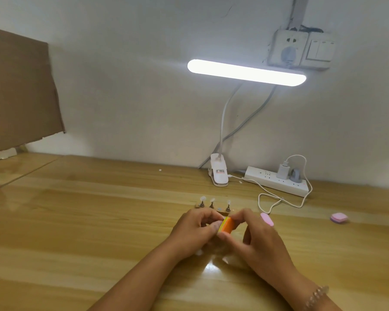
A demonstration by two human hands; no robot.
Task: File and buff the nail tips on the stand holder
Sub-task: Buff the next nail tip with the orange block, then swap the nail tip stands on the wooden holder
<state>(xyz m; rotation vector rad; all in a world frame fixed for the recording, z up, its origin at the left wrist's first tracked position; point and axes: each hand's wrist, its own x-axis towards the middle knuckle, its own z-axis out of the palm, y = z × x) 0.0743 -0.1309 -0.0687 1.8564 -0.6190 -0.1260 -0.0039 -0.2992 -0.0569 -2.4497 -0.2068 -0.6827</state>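
Both hands are meeting over the near middle of the wooden table (76,221), clamping a small block (226,226) between them from either side. On the left, the left hand (193,231) is curling its fingers inward, its thumb pressing on the block's yellow left edge; whether something tiny is also sitting under those fingertips cannot be told. That block is showing an orange face with a yellow layer and is tilting slightly, just above the table. On its right, the right hand (256,241) is pinching it between thumb and forefinger, the other fingers bending loosely and a beaded bracelet (317,295) circling the wrist. Just beyond the hands, a wooden stand (221,213) is carrying three clear nail tips (212,200) upright on pegs. A pink file (267,219) is peeking out past the right knuckles, and farther right a pink pad (338,218) is lying alone.
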